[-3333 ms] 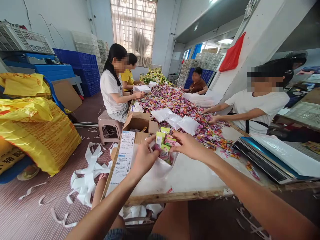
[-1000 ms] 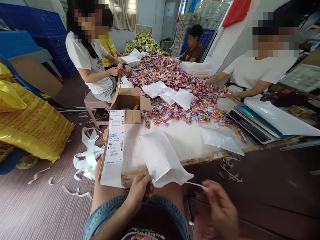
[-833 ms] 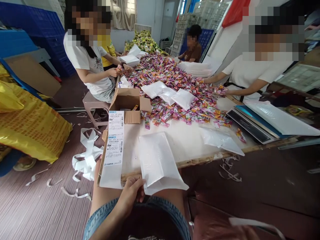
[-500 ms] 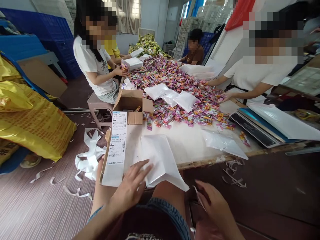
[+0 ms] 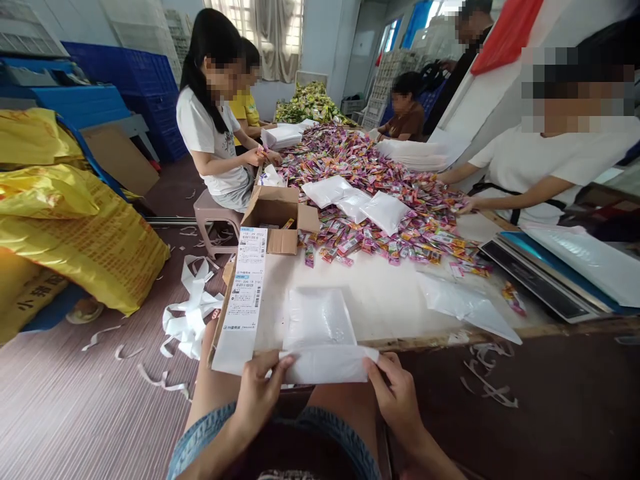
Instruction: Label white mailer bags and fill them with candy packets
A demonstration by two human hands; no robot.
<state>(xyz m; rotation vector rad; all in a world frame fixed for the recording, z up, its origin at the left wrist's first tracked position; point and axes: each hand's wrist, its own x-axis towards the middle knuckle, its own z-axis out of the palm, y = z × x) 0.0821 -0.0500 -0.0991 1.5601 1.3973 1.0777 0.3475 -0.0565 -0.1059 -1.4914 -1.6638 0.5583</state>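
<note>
A white mailing bag (image 5: 323, 319) lies at the table's front edge, its body bulging and its near end folded over. My left hand (image 5: 261, 387) pinches the left corner of that end between thumb and fingers. At the opposite corner, my right hand (image 5: 396, 392) grips the bag the same way. Left of the bag, a strip of printed shipping labels (image 5: 245, 293) hangs along the table's edge. An open cardboard box (image 5: 281, 241) stands behind the labels.
Small colourful packets (image 5: 350, 153) are heaped across the table (image 5: 390, 300), with several filled white bags (image 5: 385, 212) on them. Another white bag (image 5: 465, 305) lies front right, near a dark flat tray (image 5: 540, 277). Yellow sacks (image 5: 95, 233) stand left. Co-workers sit around the table.
My right hand has come up from beside my leg to the bag's right corner. My left hand moved from atop the bag to its left corner. The bag's near end is now folded over.
</note>
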